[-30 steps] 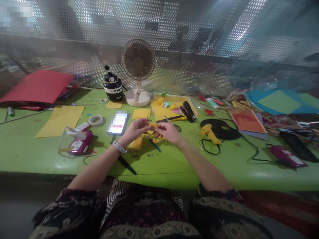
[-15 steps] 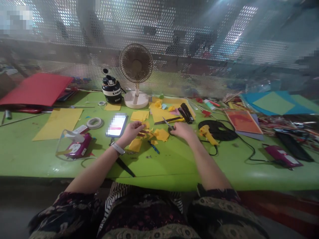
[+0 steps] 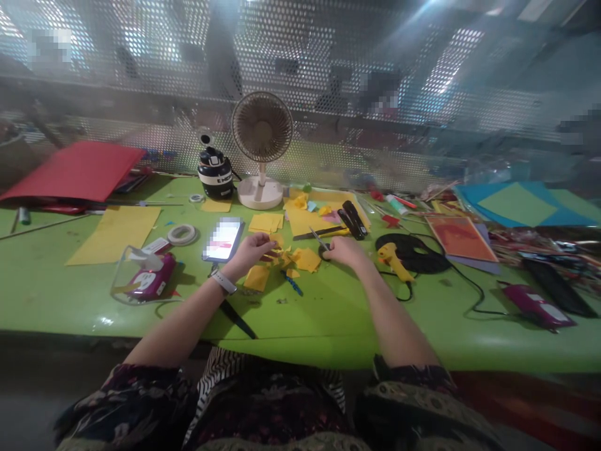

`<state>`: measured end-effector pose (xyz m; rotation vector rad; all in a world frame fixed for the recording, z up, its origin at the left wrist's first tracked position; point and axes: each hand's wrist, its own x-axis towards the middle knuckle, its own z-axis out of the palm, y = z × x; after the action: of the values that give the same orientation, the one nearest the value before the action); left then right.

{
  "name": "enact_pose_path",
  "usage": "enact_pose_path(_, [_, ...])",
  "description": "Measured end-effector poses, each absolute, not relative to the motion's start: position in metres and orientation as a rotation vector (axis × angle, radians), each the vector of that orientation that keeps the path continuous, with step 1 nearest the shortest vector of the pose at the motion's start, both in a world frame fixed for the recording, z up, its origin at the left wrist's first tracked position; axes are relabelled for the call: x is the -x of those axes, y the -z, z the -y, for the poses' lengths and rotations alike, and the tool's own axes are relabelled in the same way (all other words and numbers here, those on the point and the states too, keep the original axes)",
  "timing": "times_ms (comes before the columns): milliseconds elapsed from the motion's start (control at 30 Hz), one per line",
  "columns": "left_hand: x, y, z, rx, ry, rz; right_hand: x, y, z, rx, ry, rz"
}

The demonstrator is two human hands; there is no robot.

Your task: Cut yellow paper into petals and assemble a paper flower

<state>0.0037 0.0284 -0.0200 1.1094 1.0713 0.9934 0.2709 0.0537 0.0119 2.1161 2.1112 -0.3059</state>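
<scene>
My right hand [image 3: 346, 252] is closed around the handles of a pair of scissors [image 3: 319, 238], whose blades point up and left. Across from it, my left hand [image 3: 253, 250] has its fingers curled in a pinch at a small piece of yellow paper [image 3: 280, 255], partly hidden by the fingertips. Cut yellow paper pieces [image 3: 306, 259] lie between the two hands. Just below them is a dark blue twisted strip [image 3: 293, 284]. A phone [image 3: 223, 239] with a lit screen lies beside my left wrist.
Behind the hands stand a fan [image 3: 260, 192] and a black bottle [image 3: 215, 181]. A stapler [image 3: 354, 219] and a yellow cutter knife [image 3: 328, 232] lie beyond my right hand. To its right is a yellow glue gun [image 3: 395, 262] with a cord. Tape [image 3: 181, 235] and a purple power strip [image 3: 153, 279] are left.
The view has tilted slightly, so everything sits a little lower and to the right. Both hands keep nearly the same pose, with the scissors still in my right hand.
</scene>
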Motion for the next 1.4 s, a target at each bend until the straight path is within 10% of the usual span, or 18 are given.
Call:
enact_pose_path(467, [-0.001,0.028,-0.033,-1.042,-1.011,-1.024,-0.288,-0.018,-0.058,-2.308,0.592,-2.205])
enact_pose_path(867, [-0.001,0.021,-0.029,-0.998,-1.037,-1.011,-0.256,-0.024,-0.039,-2.249,1.866,-2.29])
enact_pose_path(1400, [-0.001,0.017,-0.028,-0.99,-1.102,-0.938,-0.218,-0.012,-0.02,-1.829,1.931,-2.376])
